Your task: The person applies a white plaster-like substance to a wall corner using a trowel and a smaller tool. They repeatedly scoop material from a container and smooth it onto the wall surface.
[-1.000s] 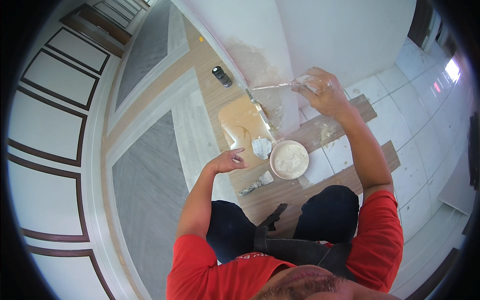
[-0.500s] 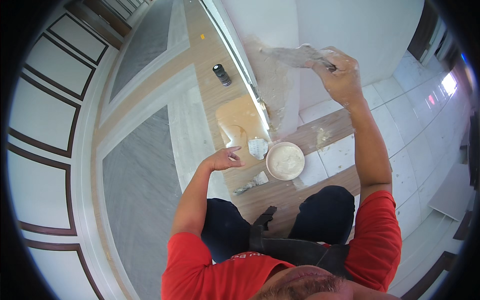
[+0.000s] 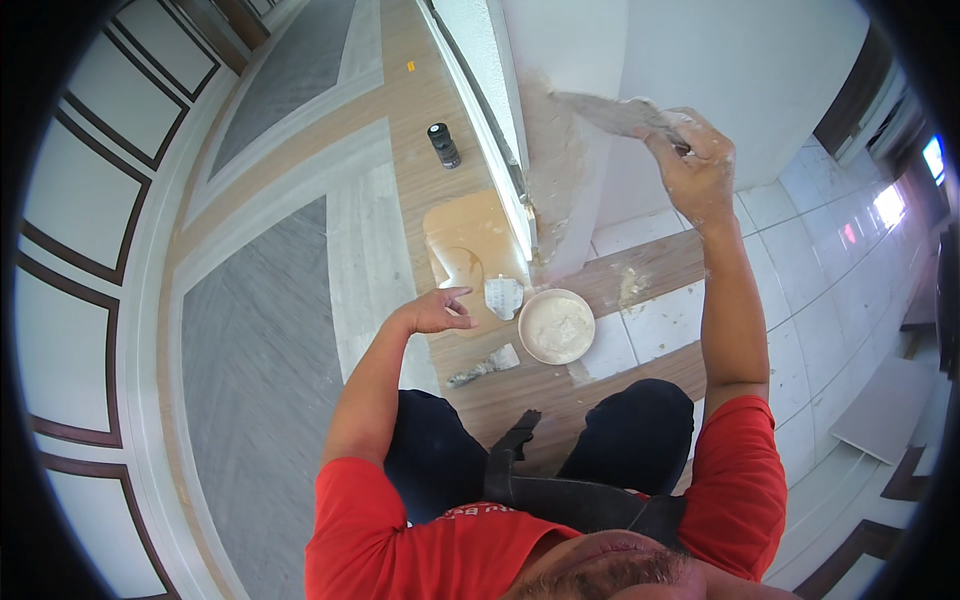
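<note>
My right hand (image 3: 702, 160), dusted with white filler, is closed round the handle of a putty knife (image 3: 615, 113). Its smeared blade lies against the patched lower corner of the wall (image 3: 558, 165); exact contact is hard to make out. My left hand (image 3: 440, 311) hangs over the floor with its fingers apart, holding nothing. Beside it sits a small white scrap of printed paper (image 3: 504, 297). A round pale bowl (image 3: 557, 327) of white filler stands on the floor between my knees and the wall. Another filler-caked scraper (image 3: 484, 366) lies just left of the bowl.
A black bottle (image 3: 443, 146) stands on the wood-look floor left of the white door frame (image 3: 480, 110). By the frame's foot is a tan wet patch (image 3: 462, 225). Dried filler crumbs (image 3: 632, 285) speckle the floor. A white panel (image 3: 886, 408) lies at the right.
The view has shifted slightly. My right hand still grips the putty knife at the wall, its blade now angled down more toward the handle. My left hand stays open near the paper.
</note>
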A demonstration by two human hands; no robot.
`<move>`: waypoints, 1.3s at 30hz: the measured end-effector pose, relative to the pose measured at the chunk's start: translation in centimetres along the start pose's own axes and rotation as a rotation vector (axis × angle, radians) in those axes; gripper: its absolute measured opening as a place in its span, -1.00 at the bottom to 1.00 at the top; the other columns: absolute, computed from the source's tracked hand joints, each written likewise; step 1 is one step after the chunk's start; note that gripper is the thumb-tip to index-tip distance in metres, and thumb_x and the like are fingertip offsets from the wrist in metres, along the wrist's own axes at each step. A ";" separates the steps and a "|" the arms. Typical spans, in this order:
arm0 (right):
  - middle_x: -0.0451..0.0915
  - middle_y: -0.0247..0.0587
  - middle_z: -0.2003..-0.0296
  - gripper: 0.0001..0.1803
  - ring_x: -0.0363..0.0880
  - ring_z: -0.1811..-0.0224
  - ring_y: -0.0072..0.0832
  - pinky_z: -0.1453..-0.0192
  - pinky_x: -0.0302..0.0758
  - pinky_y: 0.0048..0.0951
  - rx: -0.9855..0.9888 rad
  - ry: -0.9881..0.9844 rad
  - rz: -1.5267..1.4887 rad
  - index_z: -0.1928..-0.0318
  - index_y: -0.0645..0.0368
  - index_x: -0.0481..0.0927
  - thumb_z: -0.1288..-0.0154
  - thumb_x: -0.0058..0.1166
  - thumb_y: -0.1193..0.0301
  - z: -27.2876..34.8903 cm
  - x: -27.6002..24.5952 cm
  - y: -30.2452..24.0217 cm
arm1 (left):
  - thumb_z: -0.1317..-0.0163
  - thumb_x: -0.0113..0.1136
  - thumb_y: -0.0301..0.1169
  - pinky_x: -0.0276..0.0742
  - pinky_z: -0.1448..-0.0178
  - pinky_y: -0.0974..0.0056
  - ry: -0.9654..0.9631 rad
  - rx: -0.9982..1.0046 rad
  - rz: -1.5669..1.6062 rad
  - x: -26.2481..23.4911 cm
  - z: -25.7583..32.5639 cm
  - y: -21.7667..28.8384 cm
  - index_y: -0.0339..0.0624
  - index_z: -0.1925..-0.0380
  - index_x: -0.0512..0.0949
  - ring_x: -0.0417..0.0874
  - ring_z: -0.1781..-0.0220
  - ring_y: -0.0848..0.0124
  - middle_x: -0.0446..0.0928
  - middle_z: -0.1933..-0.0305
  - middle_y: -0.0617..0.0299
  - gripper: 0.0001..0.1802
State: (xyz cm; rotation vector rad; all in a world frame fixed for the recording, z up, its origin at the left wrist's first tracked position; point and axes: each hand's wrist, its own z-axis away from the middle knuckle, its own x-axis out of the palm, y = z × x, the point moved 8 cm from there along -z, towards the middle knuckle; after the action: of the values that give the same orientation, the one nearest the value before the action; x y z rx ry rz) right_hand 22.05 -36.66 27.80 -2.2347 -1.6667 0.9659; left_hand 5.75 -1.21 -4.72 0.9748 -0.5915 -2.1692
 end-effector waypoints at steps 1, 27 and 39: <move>0.74 -0.22 0.30 -0.82 0.56 0.36 -0.56 0.27 0.46 -0.47 0.021 0.036 0.010 0.07 0.27 0.83 -0.32 0.39 0.56 -0.1 -0.4 -0.2 | -0.20 0.58 0.12 0.61 -0.31 0.16 0.000 -0.001 0.000 0.0 0.0 0.1 -0.15 -0.68 0.15 0.73 -0.23 0.18 0.60 -0.35 -0.16 0.21; 0.73 -0.23 0.07 -0.62 0.67 0.10 -0.59 -0.01 0.60 -0.49 0.571 -0.048 -0.536 -0.17 0.33 0.55 -0.42 0.32 0.54 14.3 6.1 12.5 | -0.13 0.56 0.23 0.47 -0.50 0.11 0.020 0.016 0.006 -0.9 0.9 -0.6 -0.16 -0.64 0.22 0.62 -0.41 0.05 0.62 -0.36 -0.13 0.23; 0.76 -0.27 0.03 -0.63 0.65 -0.01 -0.58 -0.16 0.57 -0.43 0.653 -0.306 -0.387 -0.17 0.31 0.66 -0.48 0.34 0.38 17.2 12.5 14.5 | -0.14 0.57 0.19 0.64 -0.32 0.12 0.167 0.063 0.097 -2.3 1.9 1.8 -0.25 -0.59 0.30 0.70 -0.28 0.08 0.62 -0.35 -0.11 0.17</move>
State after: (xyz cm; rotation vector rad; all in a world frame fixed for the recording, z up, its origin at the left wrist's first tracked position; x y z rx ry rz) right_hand 25.13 -34.19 2.36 -1.3430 -1.5051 1.5148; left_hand 6.14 -0.49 -1.32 1.1242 -0.6163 -1.9724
